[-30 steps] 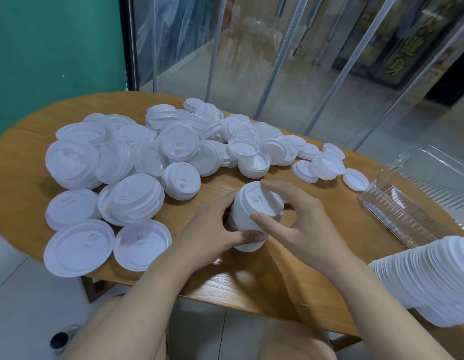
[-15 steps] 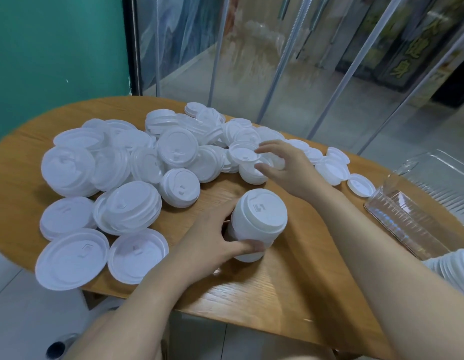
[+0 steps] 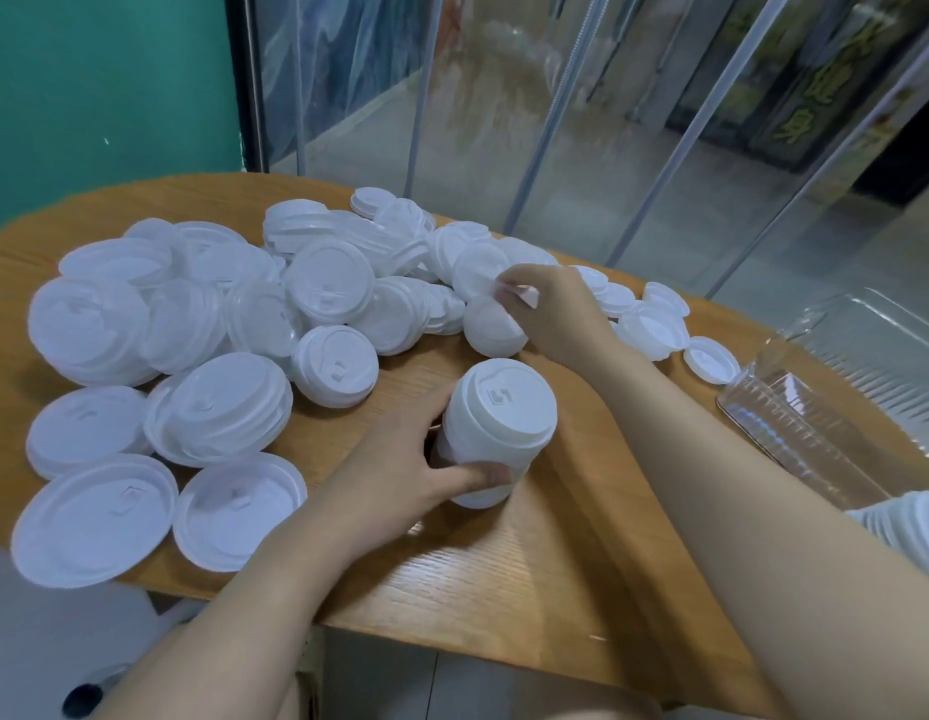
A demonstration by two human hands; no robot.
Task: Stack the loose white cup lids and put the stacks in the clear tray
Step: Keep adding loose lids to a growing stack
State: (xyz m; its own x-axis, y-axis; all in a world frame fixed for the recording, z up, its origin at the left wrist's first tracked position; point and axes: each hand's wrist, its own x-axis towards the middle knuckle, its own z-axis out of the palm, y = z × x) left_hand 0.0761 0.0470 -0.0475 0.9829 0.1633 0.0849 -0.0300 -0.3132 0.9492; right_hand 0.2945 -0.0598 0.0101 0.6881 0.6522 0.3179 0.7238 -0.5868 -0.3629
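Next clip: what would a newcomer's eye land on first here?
The heap of loose white lids sprawling over the left half of the wooden table. Near the front edge, the left hand grips a stack of small lids, while the right hand pinches a lid at the heap's far side. The clear tray lies at right.

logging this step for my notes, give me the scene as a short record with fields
left hand: grips the stack of small lids standing on the wooden table
right hand: pinches a small lid at the loose lid pile
clear tray: at the table's right edge, no stack visible inside it
finished lid stack: lying at the right frame edge
large lids: front left, loose
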